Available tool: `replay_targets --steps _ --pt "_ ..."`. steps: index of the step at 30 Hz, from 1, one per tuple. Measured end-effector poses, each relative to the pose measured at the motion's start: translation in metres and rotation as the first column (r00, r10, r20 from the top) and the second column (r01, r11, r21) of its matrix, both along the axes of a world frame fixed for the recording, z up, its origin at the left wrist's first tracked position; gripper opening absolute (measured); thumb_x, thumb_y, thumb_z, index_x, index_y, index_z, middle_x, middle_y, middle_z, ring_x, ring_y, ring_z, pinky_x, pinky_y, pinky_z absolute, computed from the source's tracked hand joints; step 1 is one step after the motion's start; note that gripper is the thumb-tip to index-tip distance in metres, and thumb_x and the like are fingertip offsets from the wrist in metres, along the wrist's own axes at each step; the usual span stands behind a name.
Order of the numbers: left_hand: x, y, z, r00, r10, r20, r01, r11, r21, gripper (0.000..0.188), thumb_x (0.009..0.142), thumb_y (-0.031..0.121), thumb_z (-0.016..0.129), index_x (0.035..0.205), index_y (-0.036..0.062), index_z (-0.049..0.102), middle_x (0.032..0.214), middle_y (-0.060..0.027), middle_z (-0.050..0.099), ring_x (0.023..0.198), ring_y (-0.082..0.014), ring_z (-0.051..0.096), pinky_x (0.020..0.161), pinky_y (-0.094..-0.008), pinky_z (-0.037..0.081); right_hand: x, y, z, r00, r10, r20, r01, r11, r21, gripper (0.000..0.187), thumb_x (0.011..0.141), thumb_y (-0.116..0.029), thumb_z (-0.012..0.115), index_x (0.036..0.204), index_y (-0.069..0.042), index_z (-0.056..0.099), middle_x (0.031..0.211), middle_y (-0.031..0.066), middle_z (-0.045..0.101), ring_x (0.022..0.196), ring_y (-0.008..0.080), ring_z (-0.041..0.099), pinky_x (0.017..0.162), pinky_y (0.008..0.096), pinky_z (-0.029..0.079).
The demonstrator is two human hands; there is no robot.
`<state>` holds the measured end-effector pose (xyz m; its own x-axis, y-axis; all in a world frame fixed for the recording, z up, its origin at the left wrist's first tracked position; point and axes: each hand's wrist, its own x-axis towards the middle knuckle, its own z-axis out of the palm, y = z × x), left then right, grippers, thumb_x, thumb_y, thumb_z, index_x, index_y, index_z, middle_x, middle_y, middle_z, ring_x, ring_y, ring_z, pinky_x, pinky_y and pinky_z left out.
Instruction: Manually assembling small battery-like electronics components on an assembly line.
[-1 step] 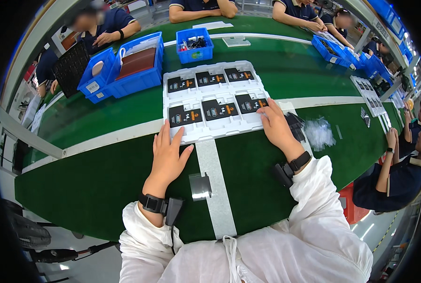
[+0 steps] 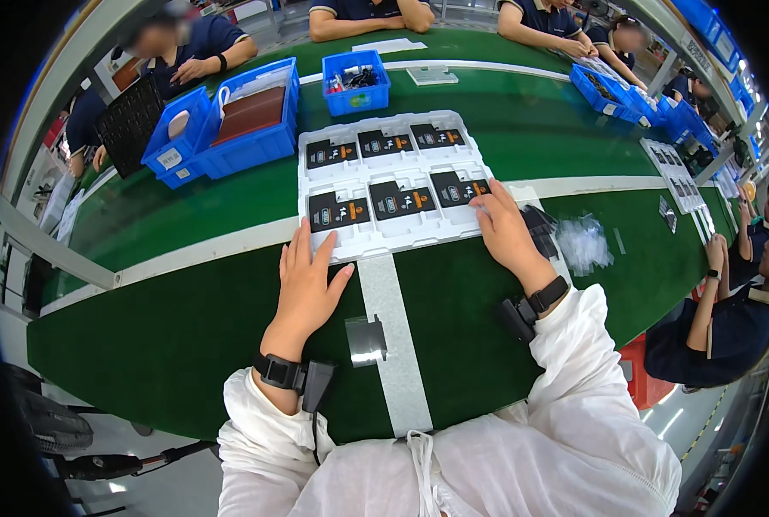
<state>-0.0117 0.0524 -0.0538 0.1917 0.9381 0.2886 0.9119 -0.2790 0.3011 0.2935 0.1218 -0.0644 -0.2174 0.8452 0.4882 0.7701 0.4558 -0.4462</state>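
A white moulded tray [image 2: 344,177] lies in front of me, with several flat black phone batteries in its pockets, set in two rows. My left hand [image 2: 305,280] is at its near left corner, fingers spread, the tips against the tray edge beside the near left battery [image 2: 338,211]. On the other side my right hand [image 2: 509,231] rests at the tray's right edge, fingers stretched out and touching near the right battery [image 2: 458,189]. Neither hand grips anything. A small piece of clear and dark film [image 2: 366,341] lies on the green table between my forearms.
Blue bins [image 2: 251,157] stand beyond the tray to the left, and a smaller blue bin [image 2: 356,102] behind it. Clear film pieces [image 2: 584,244] and black pieces [image 2: 539,229] lie right of my right hand. Another loaded tray [image 2: 675,177] is farther right. Several people sit around the table.
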Motion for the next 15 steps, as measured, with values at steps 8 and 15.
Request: replay_targets --steps 8,15 --pt "0.0009 0.0021 -0.0003 1.0 -0.01 0.026 0.01 1.0 -0.005 0.049 0.083 0.03 0.057 0.124 0.0059 0.045 0.138 -0.0249 0.022 0.126 -0.0404 0.024 0.103 -0.0477 0.019 0.0011 0.001 -0.0026 1.0 0.005 0.004 -0.005 1.0 0.01 0.016 0.08 -0.004 0.051 0.096 -0.003 0.055 0.121 0.0329 0.041 0.117 0.0441 0.036 0.099 0.0431 0.031" --pt "-0.0002 0.0015 -0.0003 1.0 -0.01 0.003 0.01 1.0 0.021 0.049 0.083 0.028 0.057 0.125 0.0063 0.044 0.138 -0.0247 0.022 0.126 -0.0391 0.025 0.103 -0.0452 0.02 -0.0015 -0.001 0.0025 1.0 0.0 -0.012 0.0 1.0 -0.008 0.016 0.08 -0.003 0.05 0.095 -0.003 0.055 0.122 0.0338 0.039 0.118 0.0442 0.035 0.099 0.0429 0.03"
